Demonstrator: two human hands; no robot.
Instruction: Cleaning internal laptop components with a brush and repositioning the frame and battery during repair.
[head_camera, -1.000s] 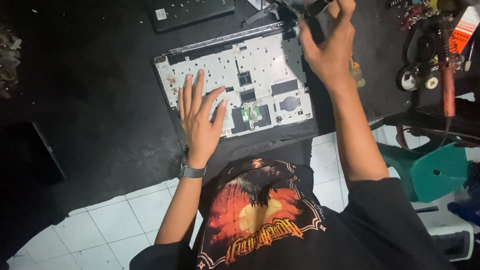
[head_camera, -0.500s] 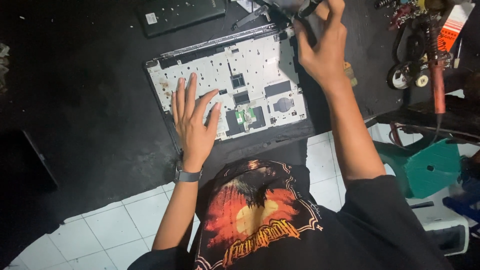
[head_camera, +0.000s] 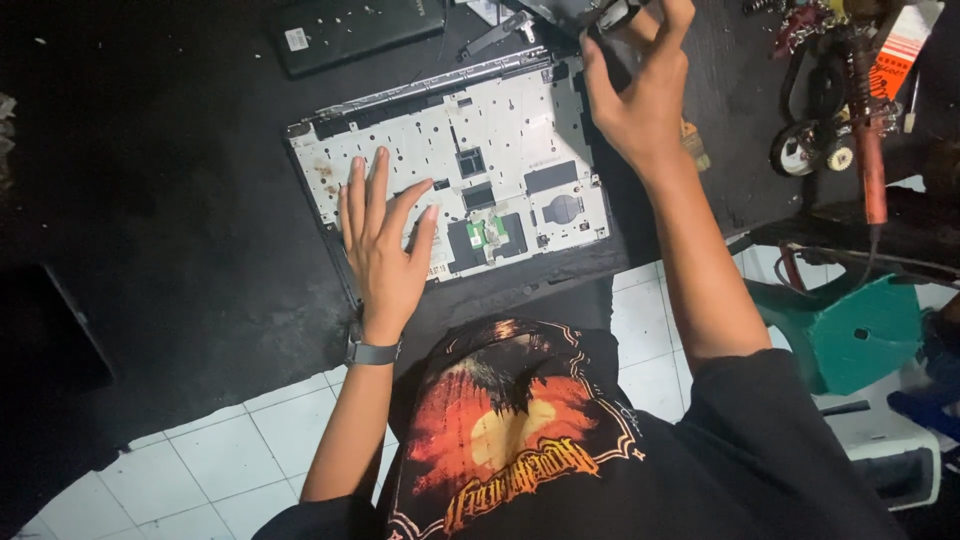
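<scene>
Your opened laptop base (head_camera: 470, 175), a pale metal panel with cut-outs and small dark parts, lies tilted on the black table (head_camera: 160, 200), just in front of your chest. Your left hand (head_camera: 385, 240) rests flat on its near left part, fingers spread and straight, palm down, gripping nothing. A dark watch (head_camera: 372, 352) sits on that wrist.

Your right hand (head_camera: 640, 90) reaches up past the base's far right corner, wrist bent, fingers curled around a dark part (head_camera: 590, 12) at the top edge of the view; it appears to grasp it, though the part is cut off by the frame and you cannot make out what it is.

Compared with half a second ago, the left hand has stayed put on the panel, and the right hand remains on the dark part at the same corner.

Farther out, a black flat device (head_camera: 355, 30) lies beyond the base, a red-handled soldering iron (head_camera: 868, 130) lies among cluttered tools to the right, and a green plastic stool (head_camera: 865, 335) stands on the white tiled floor (head_camera: 230, 450).
</scene>
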